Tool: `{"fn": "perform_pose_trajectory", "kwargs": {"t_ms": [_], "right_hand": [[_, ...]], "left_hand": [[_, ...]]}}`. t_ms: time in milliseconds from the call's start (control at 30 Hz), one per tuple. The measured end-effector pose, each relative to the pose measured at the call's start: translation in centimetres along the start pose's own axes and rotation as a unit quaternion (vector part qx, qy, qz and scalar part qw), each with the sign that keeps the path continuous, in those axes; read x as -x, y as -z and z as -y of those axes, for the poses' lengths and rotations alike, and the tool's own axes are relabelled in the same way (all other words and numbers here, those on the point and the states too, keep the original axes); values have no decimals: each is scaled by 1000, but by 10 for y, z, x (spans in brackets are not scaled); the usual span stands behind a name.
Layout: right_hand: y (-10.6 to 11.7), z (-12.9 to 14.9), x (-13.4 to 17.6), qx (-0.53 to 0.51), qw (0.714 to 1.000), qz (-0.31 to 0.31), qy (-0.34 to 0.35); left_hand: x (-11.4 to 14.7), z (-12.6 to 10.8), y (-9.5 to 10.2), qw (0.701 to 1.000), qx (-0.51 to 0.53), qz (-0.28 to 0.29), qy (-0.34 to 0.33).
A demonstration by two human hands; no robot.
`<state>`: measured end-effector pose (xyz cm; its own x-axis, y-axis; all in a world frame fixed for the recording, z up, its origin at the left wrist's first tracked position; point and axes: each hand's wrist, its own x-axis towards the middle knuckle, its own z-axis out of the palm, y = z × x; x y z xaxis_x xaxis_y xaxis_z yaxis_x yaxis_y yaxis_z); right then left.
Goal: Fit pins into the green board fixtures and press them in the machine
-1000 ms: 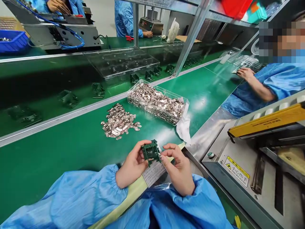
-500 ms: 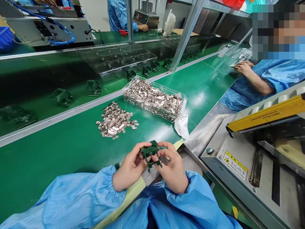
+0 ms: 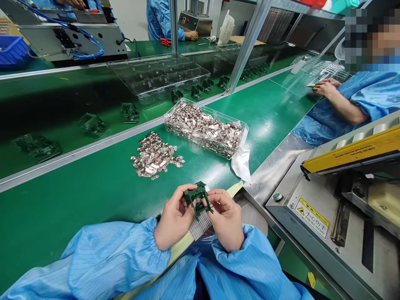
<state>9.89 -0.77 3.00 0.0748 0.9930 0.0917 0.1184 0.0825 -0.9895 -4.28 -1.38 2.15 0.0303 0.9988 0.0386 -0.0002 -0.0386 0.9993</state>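
Near the front edge of the bench, my left hand (image 3: 173, 221) grips a dark green plastic frame (image 3: 196, 195) by its left side, thumb and fingers closed on it. My right hand (image 3: 228, 218) is closed at the frame's right side, its fingertips at the frame's leg. Whether a small part sits between the right fingertips is hidden. Under both hands lies a silvery gridded strip (image 3: 200, 227) on a pale yellow band (image 3: 179, 246). Beyond them is a loose pile of small metal clips (image 3: 156, 155), and a clear plastic box (image 3: 230, 153) full of similar clips stands behind it.
Several green frames (image 3: 93, 125) line the conveyor beyond the metal rail (image 3: 103, 143), near a clear tray (image 3: 140, 93). White tissue (image 3: 241, 164) lies by the box. A grey machine (image 3: 300, 208) with a yellow bar stands right. A co-worker's hands (image 3: 326, 86) work farther right.
The view has shifted slightly, so the surroundings sit a little farther right. The green frame has tilted a little in my hands, and my right fingers have shifted along its right side.
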Motion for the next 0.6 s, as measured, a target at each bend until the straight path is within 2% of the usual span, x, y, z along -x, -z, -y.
{"fn": "perform_pose_trajectory", "kwargs": {"t_ms": [200,367,600], "right_hand": [[-2,1,3,1,1000,5,3],[-9,5,5,10,999,-36,27],[-11,0,11,-10,999,-39,8]], "left_hand": [[3,3,-2,1000,-23,-15,10],[5,4,-3,999,-43,-7,16],[12,3,-2,998,-63,-15,14]]}}
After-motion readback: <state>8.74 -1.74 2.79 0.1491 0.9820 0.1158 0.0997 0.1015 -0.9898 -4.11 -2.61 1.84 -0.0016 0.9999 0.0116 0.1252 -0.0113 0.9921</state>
